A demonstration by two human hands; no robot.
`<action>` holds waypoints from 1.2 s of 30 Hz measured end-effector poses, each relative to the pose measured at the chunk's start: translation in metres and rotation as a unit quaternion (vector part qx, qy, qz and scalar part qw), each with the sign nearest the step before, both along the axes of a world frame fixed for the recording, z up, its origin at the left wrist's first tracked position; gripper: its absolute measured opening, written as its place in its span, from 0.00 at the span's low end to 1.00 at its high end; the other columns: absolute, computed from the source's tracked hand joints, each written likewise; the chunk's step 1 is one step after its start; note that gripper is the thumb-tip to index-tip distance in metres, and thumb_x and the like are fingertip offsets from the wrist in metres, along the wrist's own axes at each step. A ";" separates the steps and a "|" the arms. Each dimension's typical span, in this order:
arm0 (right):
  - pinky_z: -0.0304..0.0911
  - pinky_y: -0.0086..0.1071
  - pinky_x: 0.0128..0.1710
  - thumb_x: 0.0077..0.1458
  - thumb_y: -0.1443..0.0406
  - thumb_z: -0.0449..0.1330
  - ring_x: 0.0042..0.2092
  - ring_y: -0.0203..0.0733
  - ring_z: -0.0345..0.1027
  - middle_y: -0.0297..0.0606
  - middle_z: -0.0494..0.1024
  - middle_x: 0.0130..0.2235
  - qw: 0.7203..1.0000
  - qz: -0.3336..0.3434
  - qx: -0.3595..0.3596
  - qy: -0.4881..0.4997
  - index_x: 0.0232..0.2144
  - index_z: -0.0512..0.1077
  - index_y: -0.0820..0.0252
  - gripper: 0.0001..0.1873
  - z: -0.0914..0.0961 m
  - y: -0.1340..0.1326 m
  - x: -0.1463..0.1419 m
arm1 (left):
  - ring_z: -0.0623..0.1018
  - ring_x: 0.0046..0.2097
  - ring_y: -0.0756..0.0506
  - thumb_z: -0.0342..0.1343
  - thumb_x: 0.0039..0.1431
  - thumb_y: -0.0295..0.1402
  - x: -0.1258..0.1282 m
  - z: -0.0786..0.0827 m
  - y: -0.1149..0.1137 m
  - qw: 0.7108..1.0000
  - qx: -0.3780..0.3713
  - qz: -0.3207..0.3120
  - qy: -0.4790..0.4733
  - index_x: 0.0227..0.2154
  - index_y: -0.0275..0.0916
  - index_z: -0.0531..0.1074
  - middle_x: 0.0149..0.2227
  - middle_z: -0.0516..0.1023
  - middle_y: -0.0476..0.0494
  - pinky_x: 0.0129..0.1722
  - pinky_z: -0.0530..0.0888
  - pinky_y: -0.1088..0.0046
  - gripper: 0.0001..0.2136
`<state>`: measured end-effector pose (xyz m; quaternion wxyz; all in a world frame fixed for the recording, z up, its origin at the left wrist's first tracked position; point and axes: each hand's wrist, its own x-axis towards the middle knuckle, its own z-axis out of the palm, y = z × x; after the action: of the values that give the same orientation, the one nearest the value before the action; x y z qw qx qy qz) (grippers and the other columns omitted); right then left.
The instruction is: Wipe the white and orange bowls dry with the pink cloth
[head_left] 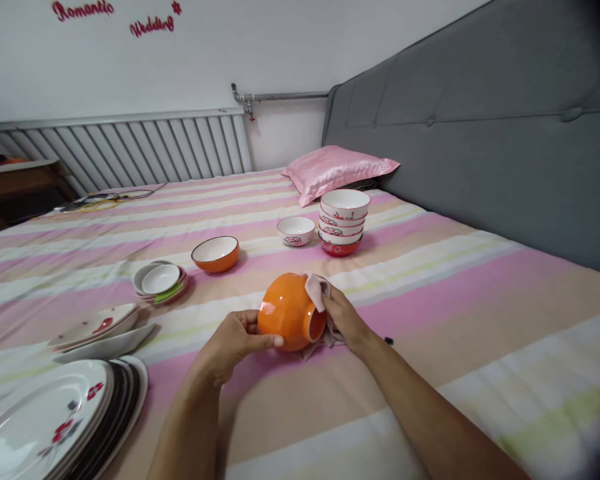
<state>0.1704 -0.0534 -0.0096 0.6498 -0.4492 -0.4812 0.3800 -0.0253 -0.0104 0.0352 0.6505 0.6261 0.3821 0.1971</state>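
One stack of plates (35, 420) sits at the near left of my view, with some long dishes (100, 325) beyond it, then small bowls (161, 279) and a second bowl (220, 261) upright on the bed (430, 300); I'd do any turning well clear of these, since a knock could chip a rim. Next comes the left hand (233, 343), its fingers closed on the orange bowl (286, 310), thumb on the outer wall and the other fingertips mostly hidden. That orange bowl is between both hands, tipped on its side with its foot toward the right; I cannot tell whether it touches the bed. Glaze is likely slick, so I'd judge a firm thumb and slow rotation the safest hold. The pink cloth (317, 291) lies against the foot side, part of it hanging below, and the right hand (347, 321) pinches it narrowly, some fingers out of sight. For what looks like wiping, I'd spread the cloth flat under those fingers, follow the foot's edge, and gather the loose part so it doesn't drag. Beyond the hands, a white bowl (296, 231) stands just beside a bowl stack (344, 230), both clear of the wrists.
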 end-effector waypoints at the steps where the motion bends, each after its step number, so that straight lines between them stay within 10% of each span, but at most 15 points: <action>1: 0.65 0.37 0.48 0.54 0.50 0.57 0.44 0.44 0.71 0.35 0.78 0.38 1.000 0.015 0.001 0.005 0.43 0.73 0.53 0.19 -0.001 0.001 0.001 | 0.79 0.40 0.40 0.69 0.39 0.33 0.001 -0.001 0.000 1.000 0.002 0.011 -0.009 0.34 0.34 0.78 0.36 0.81 0.38 0.45 0.72 0.62 0.15; 11: 0.56 0.41 0.59 0.55 0.53 0.57 0.59 0.46 0.60 0.37 0.71 0.54 0.996 0.024 -0.005 0.087 0.51 0.68 0.53 0.22 -0.006 0.007 0.004 | 0.75 0.41 0.46 0.61 0.52 0.36 0.028 -0.009 -0.014 0.984 0.027 0.079 -0.159 0.41 0.37 0.70 0.40 0.76 0.42 0.42 0.71 0.70 0.14; 26: 0.47 0.46 0.62 0.51 0.70 0.56 0.64 0.46 0.49 0.37 0.59 0.62 0.958 -0.028 0.132 -0.253 0.51 0.70 0.49 0.24 0.007 -0.011 -0.001 | 0.74 0.41 0.45 0.61 0.51 0.37 0.034 -0.005 -0.019 0.982 0.032 0.087 -0.163 0.39 0.38 0.69 0.38 0.76 0.45 0.42 0.69 0.71 0.14; 36: 0.53 0.41 0.60 0.52 0.64 0.59 0.60 0.45 0.58 0.38 0.69 0.56 0.995 -0.044 0.070 -0.064 0.42 0.76 0.52 0.13 0.003 0.000 0.000 | 0.74 0.42 0.44 0.61 0.52 0.37 0.033 -0.007 -0.018 0.985 0.040 0.082 -0.149 0.40 0.38 0.70 0.41 0.76 0.43 0.43 0.70 0.70 0.14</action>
<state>0.1700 -0.0534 -0.0064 0.6637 -0.4467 -0.5268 0.2871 0.0081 -0.0284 0.0283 0.6561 0.5821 0.3226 0.3559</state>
